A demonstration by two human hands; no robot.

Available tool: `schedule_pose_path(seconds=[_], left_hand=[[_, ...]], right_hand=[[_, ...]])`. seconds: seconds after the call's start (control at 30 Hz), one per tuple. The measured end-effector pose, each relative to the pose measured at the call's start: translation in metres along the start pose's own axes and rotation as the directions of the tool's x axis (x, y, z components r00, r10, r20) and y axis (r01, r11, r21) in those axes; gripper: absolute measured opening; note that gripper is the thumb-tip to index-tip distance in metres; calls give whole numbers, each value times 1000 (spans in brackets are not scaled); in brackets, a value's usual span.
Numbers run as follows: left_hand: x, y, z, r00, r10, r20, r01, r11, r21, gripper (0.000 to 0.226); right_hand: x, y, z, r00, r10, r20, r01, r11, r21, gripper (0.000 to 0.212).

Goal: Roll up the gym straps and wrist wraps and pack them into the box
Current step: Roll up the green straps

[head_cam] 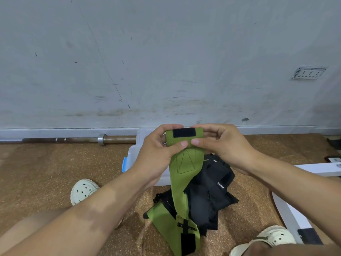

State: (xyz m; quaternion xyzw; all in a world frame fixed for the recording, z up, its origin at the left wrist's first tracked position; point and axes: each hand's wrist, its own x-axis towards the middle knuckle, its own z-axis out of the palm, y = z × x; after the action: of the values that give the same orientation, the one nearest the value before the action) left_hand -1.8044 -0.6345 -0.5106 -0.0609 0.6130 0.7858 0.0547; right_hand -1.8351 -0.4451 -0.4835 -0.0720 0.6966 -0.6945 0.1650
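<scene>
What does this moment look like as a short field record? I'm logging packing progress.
left hand: grips the top end of the green wrap
right hand: grips the same end, thumbs almost meeting
green wrap: start of a roll at the top, the rest hangs to the floor
black straps: loose pile on the floor, unrolled
box: clear plastic, behind the hands, contents hidden
barbell: lies along the wall
progress: rolling just begun

Even soft light, faint shadows (edges curve, slightly soft).
</scene>
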Motion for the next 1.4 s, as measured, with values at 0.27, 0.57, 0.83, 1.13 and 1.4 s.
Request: schedule_pose_path(seconds=[0.27, 0.57, 0.83, 1.13, 1.4], left_hand=[[-4, 3, 7, 973, -145, 181, 136, 989, 65, 38], [0, 2, 4, 985, -158, 75, 162, 985, -57, 41], [1, 0, 3, 993, -84, 79, 83, 996, 20, 38], [-2, -2, 5, 989, -103, 110, 97, 994, 60, 61], [0, 6, 5, 944, -261, 202, 255, 965, 56, 53]], right_hand=[[0, 1, -3, 974, -188, -126, 173, 977, -123, 38], [3, 3, -5, 985, -168, -28, 159, 966, -202, 36], [8, 4, -11, 1000, 24, -17, -23, 1000, 7, 68], [6, 11, -12, 994, 108, -31, -107, 994, 33, 56], [2, 3, -9, 997, -20, -74, 25, 998, 63, 35]])
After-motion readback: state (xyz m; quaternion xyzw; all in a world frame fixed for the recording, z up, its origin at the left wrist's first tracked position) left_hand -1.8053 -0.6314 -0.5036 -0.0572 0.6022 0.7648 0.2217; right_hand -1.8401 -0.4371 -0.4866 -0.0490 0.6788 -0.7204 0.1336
